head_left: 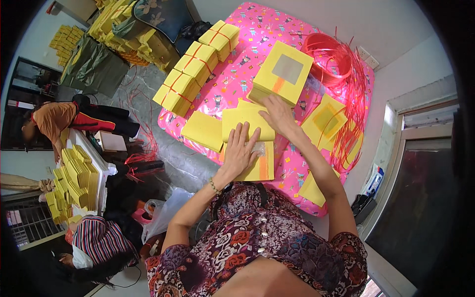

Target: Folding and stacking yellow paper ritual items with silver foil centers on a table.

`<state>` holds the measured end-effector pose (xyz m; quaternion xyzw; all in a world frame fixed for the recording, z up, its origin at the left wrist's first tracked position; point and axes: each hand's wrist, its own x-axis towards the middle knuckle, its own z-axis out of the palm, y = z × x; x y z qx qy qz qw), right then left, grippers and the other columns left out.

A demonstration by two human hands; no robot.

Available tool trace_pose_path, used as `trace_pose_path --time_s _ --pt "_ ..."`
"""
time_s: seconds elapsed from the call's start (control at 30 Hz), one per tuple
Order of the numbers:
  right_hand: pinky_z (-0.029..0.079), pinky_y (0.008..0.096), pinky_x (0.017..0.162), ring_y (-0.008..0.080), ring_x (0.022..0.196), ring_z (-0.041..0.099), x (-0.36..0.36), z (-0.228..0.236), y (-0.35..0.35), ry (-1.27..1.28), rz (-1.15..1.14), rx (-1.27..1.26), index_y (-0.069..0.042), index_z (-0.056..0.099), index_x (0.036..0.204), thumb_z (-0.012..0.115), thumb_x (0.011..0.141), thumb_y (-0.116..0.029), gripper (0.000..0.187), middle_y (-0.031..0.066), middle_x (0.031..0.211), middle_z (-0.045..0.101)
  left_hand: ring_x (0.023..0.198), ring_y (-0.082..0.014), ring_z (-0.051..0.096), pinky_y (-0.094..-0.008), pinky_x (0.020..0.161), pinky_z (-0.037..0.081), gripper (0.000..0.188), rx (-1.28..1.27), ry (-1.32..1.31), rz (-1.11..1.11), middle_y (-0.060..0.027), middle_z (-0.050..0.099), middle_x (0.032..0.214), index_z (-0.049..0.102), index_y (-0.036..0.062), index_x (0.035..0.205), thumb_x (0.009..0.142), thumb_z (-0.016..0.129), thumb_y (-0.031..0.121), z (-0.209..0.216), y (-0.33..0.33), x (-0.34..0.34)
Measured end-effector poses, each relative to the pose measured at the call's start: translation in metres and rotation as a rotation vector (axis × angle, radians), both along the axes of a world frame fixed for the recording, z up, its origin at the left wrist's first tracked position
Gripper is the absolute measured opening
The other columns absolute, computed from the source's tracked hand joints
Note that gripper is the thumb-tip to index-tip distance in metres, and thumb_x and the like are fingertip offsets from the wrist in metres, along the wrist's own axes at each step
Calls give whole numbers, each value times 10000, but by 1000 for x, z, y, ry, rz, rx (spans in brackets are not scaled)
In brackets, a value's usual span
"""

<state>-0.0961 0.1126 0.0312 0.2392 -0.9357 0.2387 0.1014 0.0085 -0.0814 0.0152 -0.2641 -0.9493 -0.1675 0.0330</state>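
Observation:
My left hand (pixel 238 153) lies flat with its fingers apart. It covers part of a yellow paper piece with an orange strip (pixel 267 171), and its fingertips reach a plain yellow sheet (pixel 245 119) just beyond. My right hand (pixel 278 116) has its fingers stretched out at the near edge of a tall yellow paper stack (pixel 262 74), its thumb over the plain sheet. A grey square (pixel 288 69) shows on top of that stack. Left of my hands is a lower yellow pile (pixel 203 129). Everything rests on a pink patterned table cover (pixel 247 29).
Yellow bundles tied with red strips (pixel 195 62) line the table's left edge. Red plastic strips (pixel 311 49) lie coiled and tangled at right, over loose yellow pieces (pixel 326 119). At left, people in brown (pixel 52 121) and striped (pixel 101 240) tops sit by a table of yellow stacks (pixel 79 173).

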Motion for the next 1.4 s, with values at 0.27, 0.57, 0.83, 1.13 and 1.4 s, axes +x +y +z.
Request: trace_pose_path --time_s 0.27,0.57,0.83,1.13,1.4 --pt "444 464 949 374 1123 554 -17 -18 -30 -324 145 -55 -18 586 1196 588 926 -272 371 198 1162 598 1394 -421 254 -520 1147 209 752 13 -10 3 -246 287 1499 282 156 1513 878 621 372 6 4 2" --pt "471 455 894 380 1035 586 -18 -17 -35 -340 168 -107 -18 615 1120 594 923 -270 320 207 1036 620 1379 -420 274 -519 1138 223 699 30 -4 -2 -243 306 1485 323 149 1496 896 599 380 9 6 4" --pt "475 448 886 368 1020 590 -10 -10 -36 -353 160 -108 -18 625 1100 601 916 -260 305 183 1043 603 1391 -421 255 -519 1146 209 712 49 -15 -1 -242 292 1496 305 141 1504 896 597 370 12 6 11" --pt "471 450 904 373 1058 582 -4 -13 -38 -319 134 -75 -23 626 1109 603 915 -235 289 189 1081 606 1405 -432 229 -534 1142 195 670 45 -52 -22 -216 273 1526 329 122 1491 928 551 411 10 6 14" --pt "474 447 881 341 1027 586 0 -14 -38 -257 142 -62 -28 613 1083 602 909 -235 270 161 1040 608 1409 -454 218 -552 1145 192 767 140 -97 -18 -259 295 1498 384 -22 1414 880 592 487 11 6 15"
